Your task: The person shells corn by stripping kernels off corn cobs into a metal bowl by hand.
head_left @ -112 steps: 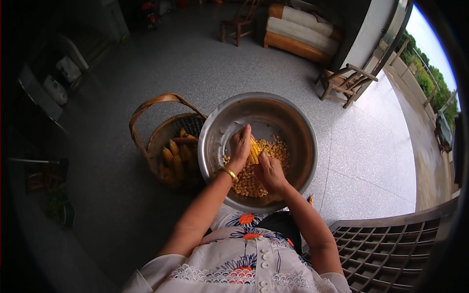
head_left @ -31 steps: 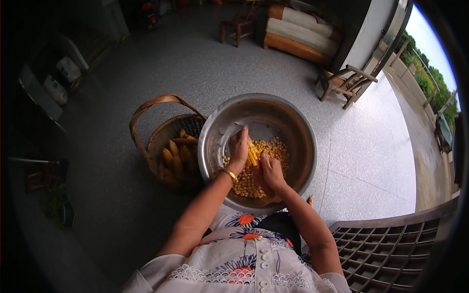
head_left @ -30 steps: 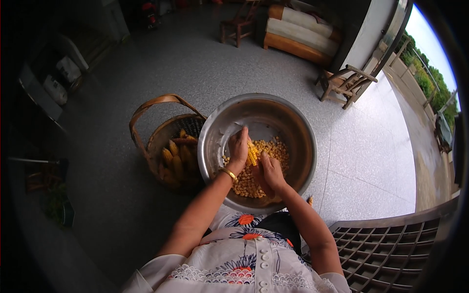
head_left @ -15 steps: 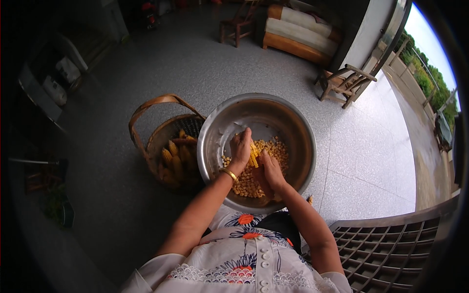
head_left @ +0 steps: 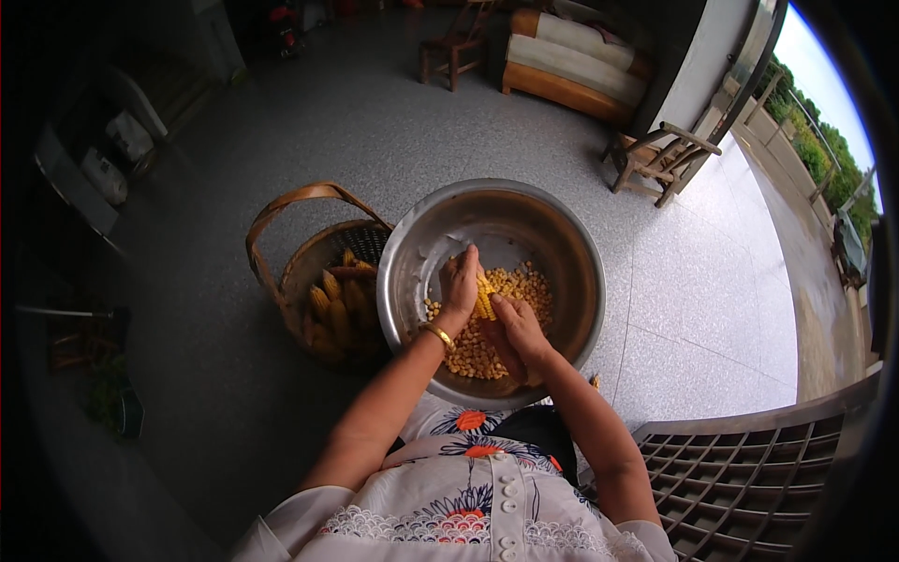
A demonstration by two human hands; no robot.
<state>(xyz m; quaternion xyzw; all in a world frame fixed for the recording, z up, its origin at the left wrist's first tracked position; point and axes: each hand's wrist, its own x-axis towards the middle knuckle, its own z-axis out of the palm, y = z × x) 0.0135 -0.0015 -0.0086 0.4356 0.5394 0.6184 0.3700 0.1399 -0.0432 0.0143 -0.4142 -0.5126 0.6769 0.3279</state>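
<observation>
Over a wide metal basin [head_left: 585,272] my two hands come together around a yellow corn cob [head_left: 485,300]. My left hand [head_left: 459,288], with a gold bangle at the wrist, is closed along the cob's left side and hides part of it. My right hand [head_left: 521,330] presses its thumb and fingers against the cob's right side. A reddish-brown elongated shape [head_left: 504,354] shows under the right hand; whether that hand holds it I cannot tell. Loose corn kernels [head_left: 474,358] lie spread across the basin's bottom.
Left of the basin stands a woven basket [head_left: 272,273] with a tall arched handle, holding several corn cobs [head_left: 339,309]. A small wooden chair [head_left: 660,164] is at the right, by the doorway. Farther back are a bench [head_left: 576,70] and another chair [head_left: 456,47]. A metal lattice [head_left: 749,478] fills the lower right.
My right hand has shifted slightly left, its thumb now closer against the corn cob. The left hand has barely moved.
</observation>
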